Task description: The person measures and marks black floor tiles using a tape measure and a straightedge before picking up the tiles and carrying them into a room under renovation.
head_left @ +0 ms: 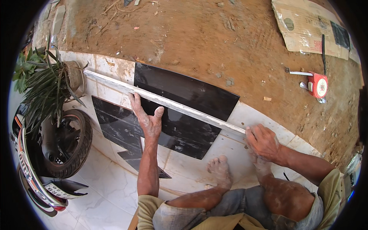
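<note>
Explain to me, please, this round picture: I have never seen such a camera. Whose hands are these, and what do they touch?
There is no machine working here: these are a person's own bare hands. The one view comes from a wide camera worn on the head, looking down, so straight edges bend near the rim.

On the pale tiled floor lie a shiny black slab and smaller dark pieces. A long pale bar crosses the slab. The left hand is open, its fingertips at the bar's edge. The right hand is curled at the bar's right end; how firmly it grips is unclear.

On the brown earth beyond lie a red tape measure and flattened cardboard.
</note>
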Available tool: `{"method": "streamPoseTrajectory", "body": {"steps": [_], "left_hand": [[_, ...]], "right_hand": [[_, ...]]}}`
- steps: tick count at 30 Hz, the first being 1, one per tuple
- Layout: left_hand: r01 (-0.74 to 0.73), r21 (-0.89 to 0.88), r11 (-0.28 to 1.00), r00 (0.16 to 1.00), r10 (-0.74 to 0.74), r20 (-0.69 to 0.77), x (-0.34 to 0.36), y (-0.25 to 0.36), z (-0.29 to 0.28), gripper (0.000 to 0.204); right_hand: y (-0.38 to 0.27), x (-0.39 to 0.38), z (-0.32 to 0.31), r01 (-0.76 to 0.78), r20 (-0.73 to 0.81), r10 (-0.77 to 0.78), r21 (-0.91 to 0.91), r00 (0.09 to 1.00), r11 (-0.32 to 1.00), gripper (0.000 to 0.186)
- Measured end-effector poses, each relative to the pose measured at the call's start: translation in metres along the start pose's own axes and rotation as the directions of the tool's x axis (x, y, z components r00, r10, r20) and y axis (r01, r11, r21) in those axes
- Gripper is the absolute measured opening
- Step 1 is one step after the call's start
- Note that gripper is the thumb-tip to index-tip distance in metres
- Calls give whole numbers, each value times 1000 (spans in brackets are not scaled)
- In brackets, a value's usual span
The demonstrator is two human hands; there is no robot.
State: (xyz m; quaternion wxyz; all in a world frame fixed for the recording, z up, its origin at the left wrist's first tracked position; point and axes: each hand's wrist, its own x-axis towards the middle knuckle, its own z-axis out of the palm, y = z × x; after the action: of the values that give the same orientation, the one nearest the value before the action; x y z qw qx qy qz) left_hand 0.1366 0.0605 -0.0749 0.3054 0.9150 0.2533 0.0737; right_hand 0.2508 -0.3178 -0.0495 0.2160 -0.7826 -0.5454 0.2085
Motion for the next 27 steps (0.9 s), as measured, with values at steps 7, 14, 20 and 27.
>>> {"method": "streamPoseTrajectory", "body": {"steps": [7, 14, 20, 27], "left_hand": [[17, 59, 998, 1000, -18, 15, 2, 5, 1, 98], [13, 165, 986, 999, -20, 42, 3, 10, 2, 88], [21, 165, 986, 999, -25, 25, 1, 8, 3, 95], [18, 137, 990, 1000, -21, 19, 8, 10, -1, 99]], "right_hand": [[2, 0, -5, 26, 7, -26, -64, 1000, 998, 44], [5, 3, -10, 2, 24, 0, -59, 1000, 998, 49], [7, 6, -10, 2, 37, 0, -37, 999, 999, 45], [3, 8, -7, 7, 51, -8, 16, 999, 1000, 49]]}}
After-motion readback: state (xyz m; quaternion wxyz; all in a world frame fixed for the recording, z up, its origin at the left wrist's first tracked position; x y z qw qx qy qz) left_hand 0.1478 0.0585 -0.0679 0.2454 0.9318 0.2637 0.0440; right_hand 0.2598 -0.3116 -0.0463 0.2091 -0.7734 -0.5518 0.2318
